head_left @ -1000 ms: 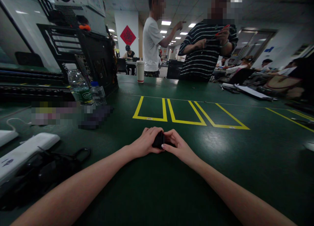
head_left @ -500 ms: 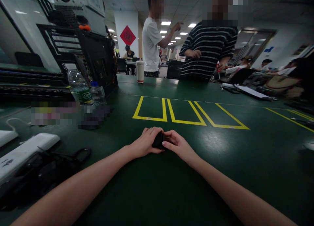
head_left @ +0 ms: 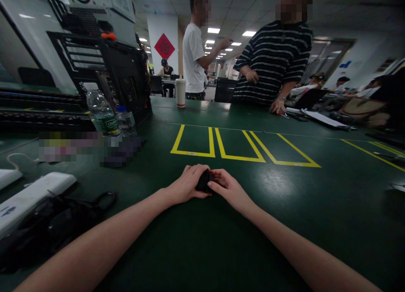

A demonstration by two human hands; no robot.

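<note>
Both of your hands were closed on one small black object [head_left: 203, 182], low over the counter [head_left: 202, 245] in front of you. Your left hand [head_left: 188, 183] was wrapped around its left side, and your right hand [head_left: 232, 190] gripped its right edge, thumb nearest you. To your left lay a tangle of black cords [head_left: 60, 220], with a white power strip [head_left: 44, 191] beside it. Just beyond your hands, yellow tape [head_left: 193, 154] marked three open-ended outlines side by side. Farther left, a large water bottle [head_left: 103, 110] and a smaller blue-capped bottle [head_left: 125, 122] stood by a black computer case [head_left: 126, 77]. A lidded white cup [head_left: 180, 93] stood near the far edge, and papers [head_left: 325, 118] lay to the right. Past the counter stood a person in a striped shirt [head_left: 274, 64] and a person in a white shirt [head_left: 193, 58].
</note>
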